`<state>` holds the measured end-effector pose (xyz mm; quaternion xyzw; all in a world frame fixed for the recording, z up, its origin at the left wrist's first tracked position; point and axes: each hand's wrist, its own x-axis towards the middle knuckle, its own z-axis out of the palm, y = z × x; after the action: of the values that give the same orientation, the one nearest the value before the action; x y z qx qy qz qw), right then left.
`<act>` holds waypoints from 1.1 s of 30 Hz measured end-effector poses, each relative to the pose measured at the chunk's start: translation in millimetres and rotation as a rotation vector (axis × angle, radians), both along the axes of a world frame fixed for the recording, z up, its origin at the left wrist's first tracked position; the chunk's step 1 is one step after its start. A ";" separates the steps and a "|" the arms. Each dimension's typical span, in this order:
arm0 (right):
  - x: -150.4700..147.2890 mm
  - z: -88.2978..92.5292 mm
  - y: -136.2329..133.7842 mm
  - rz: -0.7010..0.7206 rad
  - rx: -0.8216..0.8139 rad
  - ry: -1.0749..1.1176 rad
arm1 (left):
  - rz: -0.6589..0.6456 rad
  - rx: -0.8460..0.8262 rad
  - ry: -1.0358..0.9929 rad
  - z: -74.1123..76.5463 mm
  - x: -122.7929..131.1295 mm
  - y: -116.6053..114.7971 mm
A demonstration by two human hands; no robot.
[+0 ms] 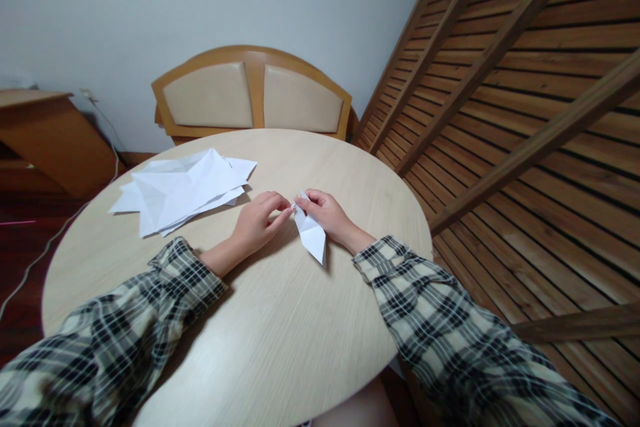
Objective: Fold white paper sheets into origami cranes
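Head view: left fingers (284, 215) and right fingers (309, 205) pinch folded paper (312, 238) near creased sheets (187, 188) on the table (280, 333).

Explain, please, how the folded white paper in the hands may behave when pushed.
The folded paper looks small and thin, so it is probably very light. Its creases may make it somewhat stiffer than a flat sheet, though it could crumple easily. With its flat faces, it would likely slide rather than roll.

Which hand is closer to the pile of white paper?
The left hand. It is just right of the pile, apart from it; the right hand is farther right, holding the folded paper.
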<state>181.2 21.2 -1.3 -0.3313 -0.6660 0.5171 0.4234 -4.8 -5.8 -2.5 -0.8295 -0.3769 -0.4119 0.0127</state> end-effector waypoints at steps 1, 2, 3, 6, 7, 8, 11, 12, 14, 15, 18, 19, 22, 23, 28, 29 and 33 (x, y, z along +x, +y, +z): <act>-0.2 -0.2 0.6 0.002 0.011 -0.006 | 0.005 -0.005 0.000 0.0 0.1 0.0; -0.3 -0.3 1.0 0.005 0.025 -0.013 | 0.008 -0.008 0.000 0.0 0.2 0.1; -0.4 -0.3 1.3 0.006 0.043 -0.024 | 0.008 -0.011 0.000 -0.1 0.2 0.3; -0.9 -0.4 1.1 -0.004 0.097 -0.070 | 0.010 -0.015 -0.011 -0.7 0.7 0.8; -1.2 -0.5 0.8 -0.005 0.109 -0.083 | 0.012 -0.016 -0.017 -0.9 0.9 0.9; -1.5 -0.6 0.3 -0.002 0.116 -0.092 | 0.016 -0.018 -0.021 -1.1 1.2 0.9; -3.0 -0.6 -1.4 0.025 0.105 -0.092 | 0.022 -0.029 -0.012 -1.3 2.4 0.5; -3.5 -0.5 -2.0 0.036 0.098 -0.084 | 0.026 -0.029 -0.001 -1.2 2.7 0.2; -4.5 -0.4 -3.0 0.057 0.087 -0.061 | 0.041 -0.014 0.024 -0.9 3.2 -0.2; -5.0 -0.3 -3.5 0.066 0.083 -0.048 | 0.053 0.002 0.038 -0.9 3.2 -0.2; -6.5 0.4 -5.2 0.078 0.056 -0.022 | 0.098 0.064 0.066 -1.6 2.7 0.5; -7.0 0.7 -5.9 0.078 0.047 -0.015 | 0.112 0.079 0.069 -2.0 2.4 0.9; -8.5 2.2 -8.1 0.077 0.043 0.007 | 0.145 0.090 0.054 -3.2 1.7 1.9; -8.9 2.7 -8.8 0.075 0.046 0.014 | 0.147 0.084 0.045 -3.4 1.6 2.0; -8.8 2.6 -10.0 0.075 0.036 0.001 | 0.079 -0.003 -0.069 -2.4 3.7 2.3; -8.3 1.8 -9.5 0.075 0.044 -0.002 | 0.053 -0.042 -0.108 -2.1 4.3 2.6; -5.8 -2.8 -5.6 0.071 0.090 -0.007 | -0.070 -0.240 -0.285 -2.3 5.2 5.4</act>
<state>175.4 15.6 -4.1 -0.2899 -0.7014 0.5000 0.4172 0.4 -0.4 -4.8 -0.7709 -0.3923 -0.4775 -0.1543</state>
